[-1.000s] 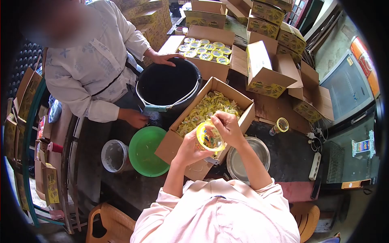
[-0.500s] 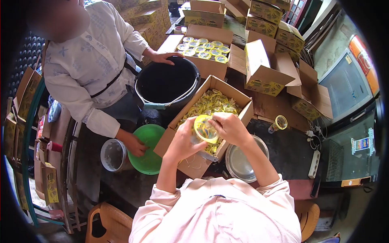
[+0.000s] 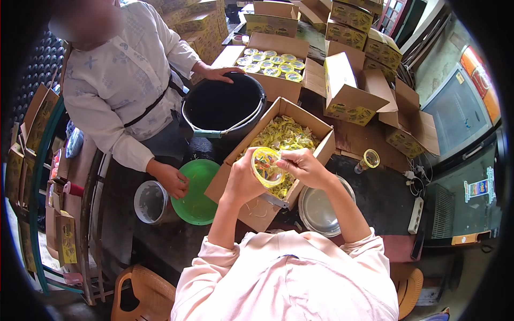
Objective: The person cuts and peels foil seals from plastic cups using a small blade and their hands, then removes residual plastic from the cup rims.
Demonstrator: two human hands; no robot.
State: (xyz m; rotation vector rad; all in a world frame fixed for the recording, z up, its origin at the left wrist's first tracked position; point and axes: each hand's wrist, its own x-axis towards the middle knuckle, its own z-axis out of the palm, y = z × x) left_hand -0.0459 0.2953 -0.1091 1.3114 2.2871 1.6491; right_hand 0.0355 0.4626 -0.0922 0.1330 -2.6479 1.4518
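My left hand [image 3: 243, 179] is wrapped round a clear plastic cup [image 3: 269, 170] with a yellow rim, tilted so its mouth faces me. Small colourful pieces show inside it. At the cup's right rim is my right hand [image 3: 304, 168], its fingers pinched together; what they hold, if anything, is too small to make out. Both hands are above the near side of an open cardboard box [image 3: 327, 143] filled with small yellow wrapped pieces. Below my right forearm lies a round metal bowl [image 3: 316, 211].
A co-worker [image 3: 123, 80] stands at the left, one hand on a black bucket [image 3: 195, 115], the other at a green basin [image 3: 195, 200]. Beside it is a grey bucket [image 3: 151, 202]. Another cup [image 3: 368, 160] stands right. Behind, a carton [image 3: 281, 45] holds lidded cups.
The cup and my left hand have shifted slightly left. My right hand stays near the rim. The co-worker's lower hand went into the green basin, then drew back to its left edge.
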